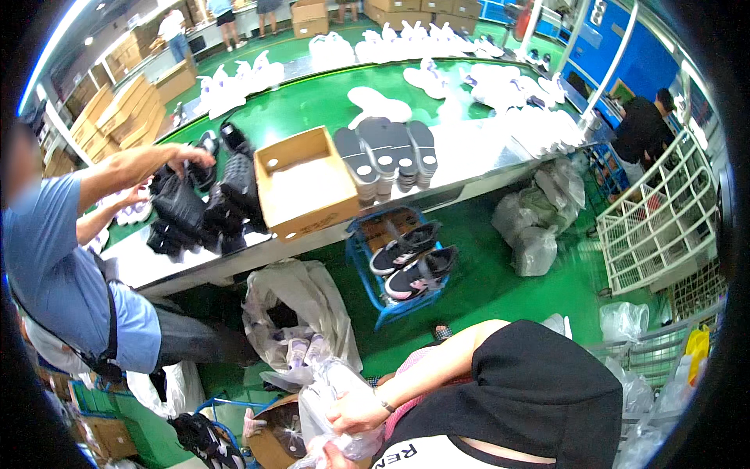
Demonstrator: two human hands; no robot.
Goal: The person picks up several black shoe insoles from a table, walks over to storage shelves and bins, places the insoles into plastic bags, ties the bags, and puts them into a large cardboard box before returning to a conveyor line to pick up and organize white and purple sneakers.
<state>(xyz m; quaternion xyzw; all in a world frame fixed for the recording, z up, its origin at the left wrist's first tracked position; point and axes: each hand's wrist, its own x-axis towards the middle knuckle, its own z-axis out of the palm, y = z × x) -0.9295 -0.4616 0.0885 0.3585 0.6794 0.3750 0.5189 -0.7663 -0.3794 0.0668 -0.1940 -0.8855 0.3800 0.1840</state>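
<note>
At the lower edge my right hand is closed on a crumpled clear plastic bag. My left hand, partly cut off by the picture's edge, also grips the bag, lower down. What the bag holds, if anything, I cannot make out. Just beyond it, a large plastic sack stands open on the floor with a pair of light shoes at its mouth. Beside my left hand is a cardboard box with dark contents.
A co-worker at the left reaches over black shoes on the bench. An open carton and stacked grey soles lie there too. A blue stool bears black-and-pink sneakers. White wire racks stand right.
</note>
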